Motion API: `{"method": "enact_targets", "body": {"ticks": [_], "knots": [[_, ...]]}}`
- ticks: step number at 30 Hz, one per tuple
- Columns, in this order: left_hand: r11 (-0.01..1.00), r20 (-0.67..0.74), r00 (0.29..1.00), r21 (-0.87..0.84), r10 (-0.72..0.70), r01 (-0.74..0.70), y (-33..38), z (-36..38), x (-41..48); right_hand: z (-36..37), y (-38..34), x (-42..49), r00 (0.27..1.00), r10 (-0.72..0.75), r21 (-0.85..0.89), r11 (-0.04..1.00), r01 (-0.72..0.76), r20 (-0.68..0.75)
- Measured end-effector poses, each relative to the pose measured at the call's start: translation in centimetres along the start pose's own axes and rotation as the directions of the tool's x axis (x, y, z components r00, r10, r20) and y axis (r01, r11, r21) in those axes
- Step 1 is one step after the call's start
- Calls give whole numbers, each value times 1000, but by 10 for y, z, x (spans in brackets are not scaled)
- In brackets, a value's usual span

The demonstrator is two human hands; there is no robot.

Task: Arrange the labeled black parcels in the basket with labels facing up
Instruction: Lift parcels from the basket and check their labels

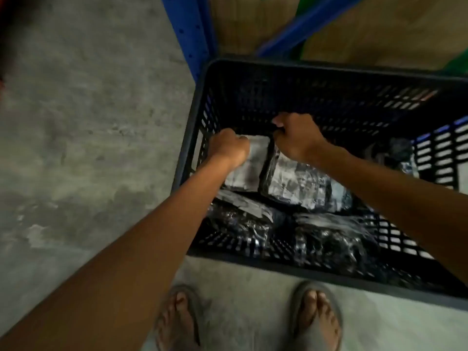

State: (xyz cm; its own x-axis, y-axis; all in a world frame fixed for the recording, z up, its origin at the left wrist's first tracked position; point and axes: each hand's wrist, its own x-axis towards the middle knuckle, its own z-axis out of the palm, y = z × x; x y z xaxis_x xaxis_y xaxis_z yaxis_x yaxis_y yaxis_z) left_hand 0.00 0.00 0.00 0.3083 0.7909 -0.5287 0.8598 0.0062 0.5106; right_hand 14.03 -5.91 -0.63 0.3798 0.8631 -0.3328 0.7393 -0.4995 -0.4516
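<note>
You stand on a bare concrete floor (76, 122), with a blue shelf frame (192, 34) and cardboard (379, 29) behind the black slatted basket (329, 69) at your feet. Your left hand (229, 146) is curled closed, knuckles up, at the top left corner of a parcel (249, 165) whose pale label faces up in the basket's far left corner; it appears to be pinching or pressing that corner, though the fingertips are hidden. Your right hand (296, 138) is likewise closed, gripping the dark far edge of the neighbouring parcel (304, 183), which lies just beside the first and also shows its label. Nearer you, two more parcels, one on the left (243, 221) and one on the right (334, 236), lie loosely, showing mostly crinkled black wrap with only slivers of white; a fifth (395, 153) rests at the right wall. Judgement: the step in hand is seating the back row flat and square, label up. The task looks roughly under halfway. The next move likely calls for letting go of both, then turning the near parcels over to check for labels and laying them flat without overlapping the back pair; the slick wrap may slide, so grip edges firmly.
</note>
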Motion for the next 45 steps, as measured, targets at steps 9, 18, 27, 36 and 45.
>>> {"method": "enact_targets", "body": {"ticks": [9,18,27,36,45], "knots": [[1000,-97,995,6,-21,22,-6,38,63,27,4,68,989,-110,-264,955,132,97],[992,-85,993,91,-78,86,-16,44,40,42,17,61,975,34,-254,967,23,218],[981,-3,993,155,-116,115,-10,50,41,47,3,71,912,92,-149,988,-34,400],[991,14,991,-20,-131,131,-4,45,47,40,18,79,813,189,-68,981,-183,551],[963,49,987,-217,-156,163,-8,43,45,33,25,78,771,209,-112,978,-178,602]]}}
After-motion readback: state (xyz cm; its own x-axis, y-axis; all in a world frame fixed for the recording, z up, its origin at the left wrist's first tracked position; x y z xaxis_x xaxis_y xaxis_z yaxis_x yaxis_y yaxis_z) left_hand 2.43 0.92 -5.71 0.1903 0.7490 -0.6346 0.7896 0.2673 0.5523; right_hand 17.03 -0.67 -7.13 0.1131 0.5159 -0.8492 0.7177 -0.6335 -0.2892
